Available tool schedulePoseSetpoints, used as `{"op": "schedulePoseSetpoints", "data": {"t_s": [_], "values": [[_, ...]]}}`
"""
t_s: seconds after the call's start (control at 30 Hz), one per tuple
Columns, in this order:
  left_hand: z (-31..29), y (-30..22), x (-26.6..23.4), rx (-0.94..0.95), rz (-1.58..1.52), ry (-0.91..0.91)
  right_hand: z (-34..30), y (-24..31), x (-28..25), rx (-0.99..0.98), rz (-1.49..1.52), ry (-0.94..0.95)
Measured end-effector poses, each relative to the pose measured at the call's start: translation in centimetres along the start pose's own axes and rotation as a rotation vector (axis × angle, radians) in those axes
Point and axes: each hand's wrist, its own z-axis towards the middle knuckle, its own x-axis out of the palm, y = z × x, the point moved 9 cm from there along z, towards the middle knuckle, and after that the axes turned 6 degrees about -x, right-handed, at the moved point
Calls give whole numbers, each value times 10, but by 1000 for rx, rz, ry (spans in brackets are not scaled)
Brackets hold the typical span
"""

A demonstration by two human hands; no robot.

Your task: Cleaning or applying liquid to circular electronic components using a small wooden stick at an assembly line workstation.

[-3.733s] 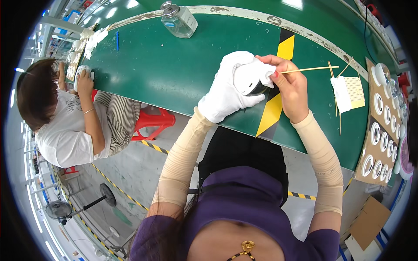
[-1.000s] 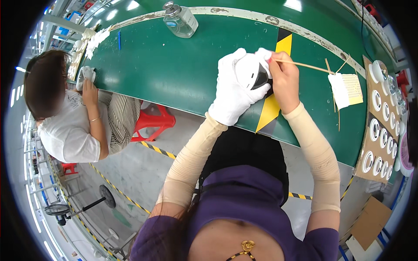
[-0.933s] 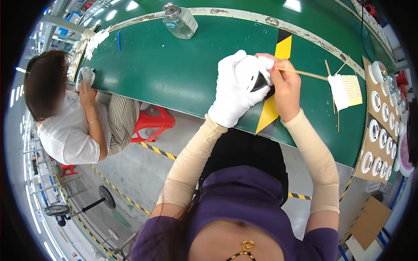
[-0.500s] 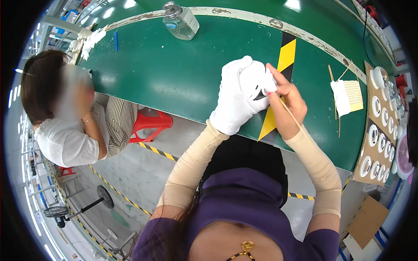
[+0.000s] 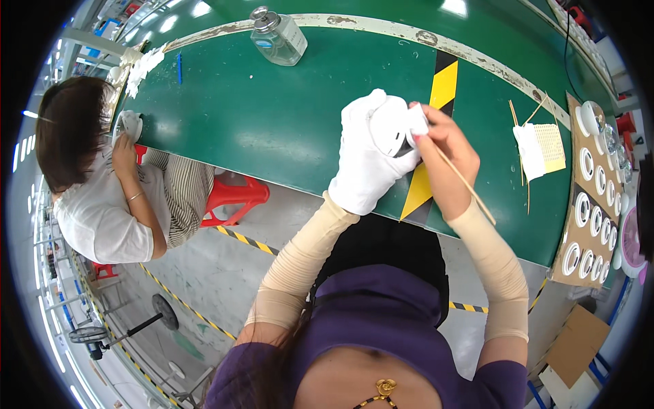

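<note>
Looking down through the head camera, I see my left hand (image 5: pixel 371 157), in a white glove, closed around a white rounded part (image 5: pixel 394 128) and holding it up above the near edge of the green bench (image 5: pixel 272 123). My right hand (image 5: pixel 443 146) is bare; its fingers pinch a thin wooden stick (image 5: pixel 463 183) whose upper end meets the white part, while the long end points down toward my right forearm. A small white wipe (image 5: pixel 417 121) sits between my fingertips and the part. Both hands are over the yellow and black stripe (image 5: pixel 436 102) on the bench.

Farther back on the bench stands a clear glass bottle (image 5: pixel 278 39) with a metal cap. To my right lie more wooden sticks (image 5: pixel 524 129) beside a white cloth (image 5: pixel 530 151), and a brown cardboard tray (image 5: pixel 586 204) carries white rings. At my left another person (image 5: pixel 102 191) sits on a red stool (image 5: pixel 235 198), one hand touching a white round piece (image 5: pixel 128 126) at the bench edge.
</note>
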Motion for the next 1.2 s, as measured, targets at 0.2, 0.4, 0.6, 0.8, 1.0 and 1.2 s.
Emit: {"op": "schedulePoseSetpoints", "data": {"t_s": [0.2,0.4,0.6,0.8,1.0,1.2], "values": [[2,-2,0,10,25,-25,13,-1,-8,109,215,-102],[15,0,-16,-58,68,109,24,-11,-12,195,158,225],[40,1,-5,-73,-62,722,13,9,-15,-196,-61,294],[32,7,-18,-186,-92,663,11,28,-27,-632,-317,315],[9,-7,-16,-191,35,224,20,40,-9,-729,-249,403],[19,-3,-14,-150,-92,333,24,38,-3,-729,-198,466]]}}
